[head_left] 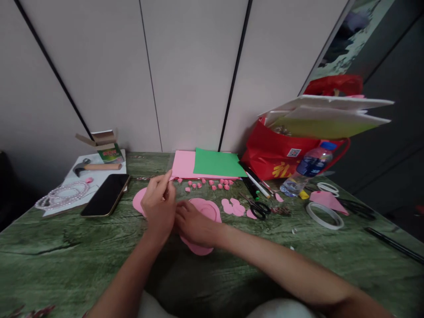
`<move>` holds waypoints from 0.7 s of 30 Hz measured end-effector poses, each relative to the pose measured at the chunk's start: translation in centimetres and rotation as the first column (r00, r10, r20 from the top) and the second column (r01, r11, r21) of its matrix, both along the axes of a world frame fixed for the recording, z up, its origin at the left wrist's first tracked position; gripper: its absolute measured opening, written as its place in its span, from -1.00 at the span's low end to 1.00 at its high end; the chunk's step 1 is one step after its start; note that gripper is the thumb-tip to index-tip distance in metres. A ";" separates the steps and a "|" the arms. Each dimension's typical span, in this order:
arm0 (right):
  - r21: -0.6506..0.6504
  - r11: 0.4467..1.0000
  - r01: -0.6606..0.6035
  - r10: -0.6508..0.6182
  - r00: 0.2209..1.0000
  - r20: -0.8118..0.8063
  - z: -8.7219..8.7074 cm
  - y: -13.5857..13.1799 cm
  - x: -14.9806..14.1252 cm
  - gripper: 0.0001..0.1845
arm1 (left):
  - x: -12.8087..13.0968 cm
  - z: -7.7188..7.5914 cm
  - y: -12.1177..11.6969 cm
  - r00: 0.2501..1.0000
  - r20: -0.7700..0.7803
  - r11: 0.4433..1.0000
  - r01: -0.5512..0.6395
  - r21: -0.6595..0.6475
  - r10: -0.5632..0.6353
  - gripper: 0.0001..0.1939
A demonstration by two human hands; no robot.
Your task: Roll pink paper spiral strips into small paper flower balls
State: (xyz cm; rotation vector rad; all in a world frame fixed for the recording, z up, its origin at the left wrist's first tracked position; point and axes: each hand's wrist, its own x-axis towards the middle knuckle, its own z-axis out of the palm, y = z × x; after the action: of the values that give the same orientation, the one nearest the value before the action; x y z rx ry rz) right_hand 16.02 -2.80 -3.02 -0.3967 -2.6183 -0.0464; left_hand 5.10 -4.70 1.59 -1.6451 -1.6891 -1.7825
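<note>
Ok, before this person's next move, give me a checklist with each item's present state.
1. Both hands in view: ok, left hand and right hand.
2. Held piece identifiable: cannot tell, the fingers hide whatever is between them.
3. Layered pink paper shape uncovered: not ok, the right hand overlaps it.
4. Small pink rolls away from the hands: ok, grouped near the green sheet.
5. Scissors uncovered: ok, right of the pink cutouts.
6. Bottle capped: ok, blue cap on.
</note>
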 end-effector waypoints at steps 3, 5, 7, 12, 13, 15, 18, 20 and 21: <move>-0.063 0.996 0.062 -0.068 0.992 -0.107 1.2 1.0 3.0 -0.84 | 0.1 -0.5 0.3 0.997 0.057 0.996 0.063 -0.059 -0.059 -0.74; -0.117 0.992 0.044 -0.068 0.976 -0.205 2.1 1.6 4.4 -0.84 | 0.4 -0.7 0.5 0.984 0.091 0.980 0.164 -0.110 -0.155 -0.74; -0.147 0.989 0.012 -0.051 0.962 -0.268 2.9 1.8 5.1 -0.85 | 0.8 -0.9 0.5 0.967 0.118 0.959 0.241 -0.148 -0.225 -0.74; -0.163 0.985 -0.050 -0.017 0.923 -0.384 3.9 1.2 5.6 -0.78 | 1.7 -1.2 0.5 0.893 0.398 0.934 0.304 -0.186 -0.211 -0.74; -0.167 0.985 -0.034 -0.037 0.915 -0.402 3.9 1.2 6.0 -0.73 | 1.8 -1.3 0.7 0.847 0.500 0.930 0.312 -0.196 -0.179 -0.71; -0.192 0.979 0.070 -0.146 0.897 -0.417 3.6 1.5 7.5 -0.71 | 1.7 -1.4 1.0 0.733 0.671 0.928 0.316 -0.197 -0.107 -0.66; -0.279 0.847 0.453 -0.519 0.818 -0.247 2.6 2.8 11.6 -0.81 | 1.5 -1.4 1.4 0.597 0.800 0.946 0.293 -0.138 -0.068 -0.62; -0.258 0.625 0.737 -0.741 0.664 0.101 1.7 3.7 14.6 -0.82 | 1.5 -1.3 1.5 0.553 0.830 0.954 0.282 -0.105 -0.072 -0.60; -0.203 0.515 0.833 -0.789 0.553 0.267 1.2 4.0 15.9 -0.82 | 1.5 -1.3 1.5 0.546 0.834 0.956 0.275 -0.097 -0.073 -0.60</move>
State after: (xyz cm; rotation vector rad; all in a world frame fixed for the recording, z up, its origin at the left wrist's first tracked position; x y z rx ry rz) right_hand 31.90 1.24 -1.81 -1.7915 -2.2976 0.0280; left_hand 6.60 -3.19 0.34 -1.0688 -2.1698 -2.8785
